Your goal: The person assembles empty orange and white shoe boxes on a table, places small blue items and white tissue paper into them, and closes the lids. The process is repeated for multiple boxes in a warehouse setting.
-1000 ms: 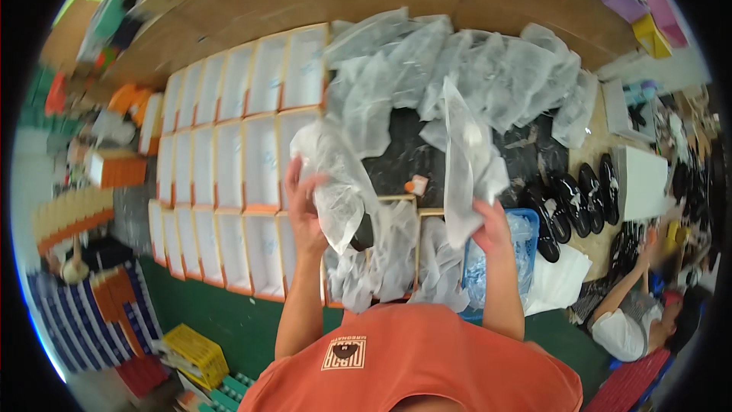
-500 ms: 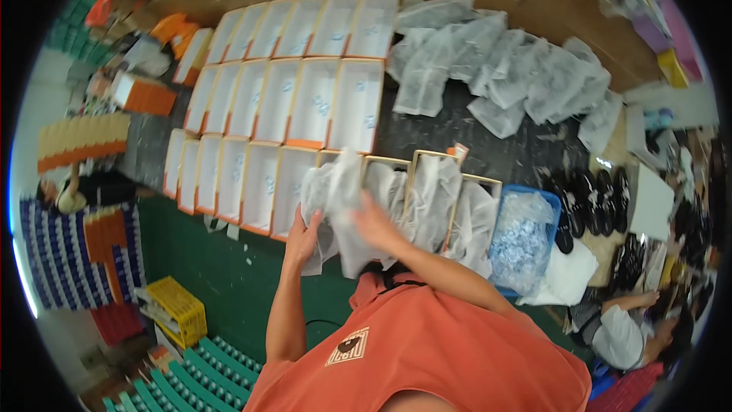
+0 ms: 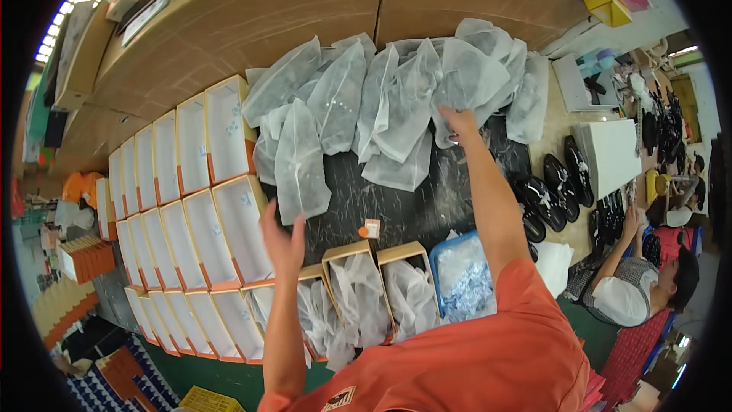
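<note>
Several white translucent bags (image 3: 335, 99) lie in overlapping rows on a dark marbled tabletop (image 3: 347, 198). My right hand (image 3: 460, 125) reaches to the far right side of the pile, its fingers closed on the lower end of a bag (image 3: 471, 76). Beside the open white-lined shoebox (image 3: 242, 223), my left hand (image 3: 284, 243) is held up with fingers apart and nothing in them. Close to my body stand narrow boxes with crumpled white bags inside, such as the box (image 3: 412, 286) and its neighbour (image 3: 357, 290); what the bags contain is hidden.
Rows of open orange-edged boxes (image 3: 183, 149) fill the table's left side. A blue basket (image 3: 436, 278) of small blue-and-white packets stands at the near right. Black shoes (image 3: 543, 202) and a white stack (image 3: 610, 156) lie farther right, near another person (image 3: 629, 282). A small orange-and-white tag (image 3: 371, 229) lies mid-table.
My right hand has moved from the near boxes out to the far bag pile. My left hand has let go of the white bag, which now rests in the boxes. The view has swung right.
</note>
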A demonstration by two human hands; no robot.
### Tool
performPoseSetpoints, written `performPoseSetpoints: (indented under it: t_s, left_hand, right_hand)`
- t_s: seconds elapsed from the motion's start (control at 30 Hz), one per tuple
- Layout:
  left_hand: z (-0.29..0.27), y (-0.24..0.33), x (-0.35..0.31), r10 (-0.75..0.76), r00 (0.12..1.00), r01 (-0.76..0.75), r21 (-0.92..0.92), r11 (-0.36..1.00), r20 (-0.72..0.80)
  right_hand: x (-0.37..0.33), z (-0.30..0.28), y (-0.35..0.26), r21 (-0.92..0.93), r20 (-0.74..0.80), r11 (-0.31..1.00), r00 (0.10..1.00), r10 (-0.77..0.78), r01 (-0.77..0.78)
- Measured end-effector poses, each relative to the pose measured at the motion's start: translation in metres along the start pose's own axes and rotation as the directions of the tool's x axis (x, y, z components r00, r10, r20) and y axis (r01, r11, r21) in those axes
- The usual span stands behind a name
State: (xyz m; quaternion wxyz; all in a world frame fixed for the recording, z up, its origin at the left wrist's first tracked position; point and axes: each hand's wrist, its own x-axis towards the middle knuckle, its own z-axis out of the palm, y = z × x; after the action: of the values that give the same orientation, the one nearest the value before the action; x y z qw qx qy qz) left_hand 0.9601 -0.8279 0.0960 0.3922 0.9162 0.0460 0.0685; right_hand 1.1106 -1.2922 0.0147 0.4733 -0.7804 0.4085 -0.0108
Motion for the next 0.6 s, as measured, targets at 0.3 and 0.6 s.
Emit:
performPoseSetpoints:
  t_s: [0.3, 0.6]
  left_hand:
    - [0.045, -0.008, 0.052, -0.424, 0.619, 0.781, -0.576, 0.242, 0.661]
    - [-0.1, 0.014, -0.09, -0.427, 0.594, 0.651, -0.719, -0.243, 0.682]
  right_hand:
    - [-0.184, 0.015, 0.063, 0.785, 0.329, 0.479, 0.92, 0.215, -0.393]
    - [-0.34, -0.011, 0.02, 0.563, 0.827, 0.308, 0.526, -0.201, -0.767]
